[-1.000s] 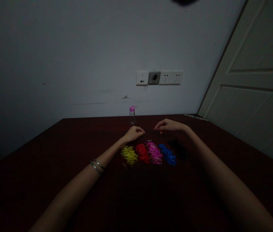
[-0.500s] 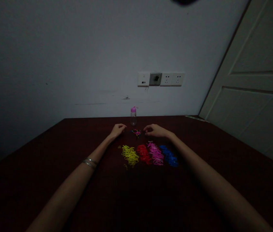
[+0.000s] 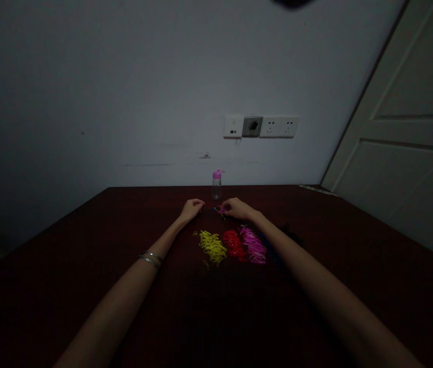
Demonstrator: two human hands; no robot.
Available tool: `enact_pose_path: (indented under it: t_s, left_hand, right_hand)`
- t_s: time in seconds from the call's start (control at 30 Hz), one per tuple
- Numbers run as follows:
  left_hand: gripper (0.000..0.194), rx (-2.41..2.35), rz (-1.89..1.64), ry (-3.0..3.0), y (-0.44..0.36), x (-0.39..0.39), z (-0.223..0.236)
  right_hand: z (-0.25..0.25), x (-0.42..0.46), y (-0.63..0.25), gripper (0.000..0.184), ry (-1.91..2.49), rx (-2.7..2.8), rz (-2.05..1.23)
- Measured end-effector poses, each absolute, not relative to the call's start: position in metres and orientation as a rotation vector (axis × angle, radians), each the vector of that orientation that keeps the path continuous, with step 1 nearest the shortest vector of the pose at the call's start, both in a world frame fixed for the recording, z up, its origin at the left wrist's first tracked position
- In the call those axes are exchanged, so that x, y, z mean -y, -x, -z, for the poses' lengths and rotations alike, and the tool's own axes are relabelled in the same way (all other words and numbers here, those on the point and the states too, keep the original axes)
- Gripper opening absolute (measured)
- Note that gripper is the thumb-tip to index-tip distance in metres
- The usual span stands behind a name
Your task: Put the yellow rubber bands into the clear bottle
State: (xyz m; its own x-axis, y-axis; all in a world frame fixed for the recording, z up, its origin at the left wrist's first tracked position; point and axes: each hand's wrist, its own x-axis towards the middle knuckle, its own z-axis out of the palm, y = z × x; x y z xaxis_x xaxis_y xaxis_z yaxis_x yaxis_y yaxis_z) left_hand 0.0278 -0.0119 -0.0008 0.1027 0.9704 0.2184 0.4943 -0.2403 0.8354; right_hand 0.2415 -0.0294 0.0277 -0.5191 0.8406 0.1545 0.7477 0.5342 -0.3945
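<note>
Three bright piles of small bands lie on the dark red table (image 3: 86, 286): a yellow pile (image 3: 212, 245), a red pile (image 3: 234, 244) and a pink pile (image 3: 254, 245). Beyond them, my right hand (image 3: 237, 208) has its fingers closed on a small mixed clump of coloured bands (image 3: 218, 209) resting on the table. My left hand (image 3: 192, 208) lies curled just left of that clump, with nothing visible in it. My right forearm covers the blue pile. Thin bracelets (image 3: 149, 259) circle my left wrist.
A small clear bottle with a pink cap (image 3: 217, 184) stands at the table's far edge by the wall. Wall sockets (image 3: 261, 127) sit above it. A pale door (image 3: 411, 153) is at the right. A dark pile (image 3: 291, 235) lies right of my forearm.
Both hands have come down onto the table and drawn closer together. A mixed clump of bands appeared between them, and my right hand has reached left onto it, its forearm now hiding the blue pile.
</note>
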Motion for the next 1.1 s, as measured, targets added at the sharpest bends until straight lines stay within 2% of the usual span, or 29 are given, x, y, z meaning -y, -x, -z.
enact_pose_path:
  t_s: [0.33, 0.53, 0.77, 1.1]
  left_hand:
    - [0.024, -1.417, -1.059, -1.824, -0.028, 0.009, 0.004]
    - [0.024, -1.429, -1.051, -1.901, -0.029, 0.010, 0.004]
    - [0.037, -1.044, -0.850, -2.090, -0.048, 0.024, -0.019]
    - [0.030, -0.953, -0.749, -2.160, -0.064, 0.032, -0.020]
  right_hand:
    - [-0.053, 0.048, -0.252, 0.023, 1.206, 2.342, -0.597]
    - [-0.051, 0.052, -0.259, 0.023, 1.172, 2.258, -0.688]
    - [-0.039, 0.055, -0.262, 0.026, 1.152, 2.155, -0.862]
    - [-0.035, 0.052, -0.260, 0.024, 1.091, 2.135, -0.964]
